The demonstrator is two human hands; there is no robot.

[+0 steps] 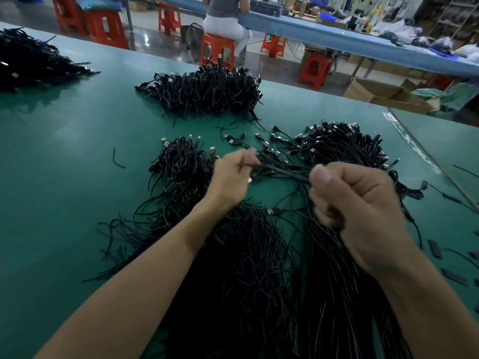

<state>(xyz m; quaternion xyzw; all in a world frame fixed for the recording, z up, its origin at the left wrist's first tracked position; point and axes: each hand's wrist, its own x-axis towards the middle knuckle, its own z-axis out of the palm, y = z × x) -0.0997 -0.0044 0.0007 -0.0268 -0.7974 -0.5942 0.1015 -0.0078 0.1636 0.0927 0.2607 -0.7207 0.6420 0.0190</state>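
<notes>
Black USB cables lie in heaps on a green table [64, 156]. My left hand [232, 177] pinches a small bunch of cables [282, 168] near their plug ends, above the table's middle. My right hand [357, 211] is closed in a fist round the same bunch further along, close to the camera and blurred. Between the two hands the bunch runs roughly level. A long loose mass of cables [246, 268] spreads beneath both forearms toward the near edge.
A coiled-cable heap [207, 92] sits at the back centre, another [33, 60] at the far left, a smaller one [178, 161] left of my hands, and a plug-topped pile [344, 143] on the right. Black sleeve pieces [435, 248] lie at right. Beyond, a seated person [225, 19] and orange stools [217, 47].
</notes>
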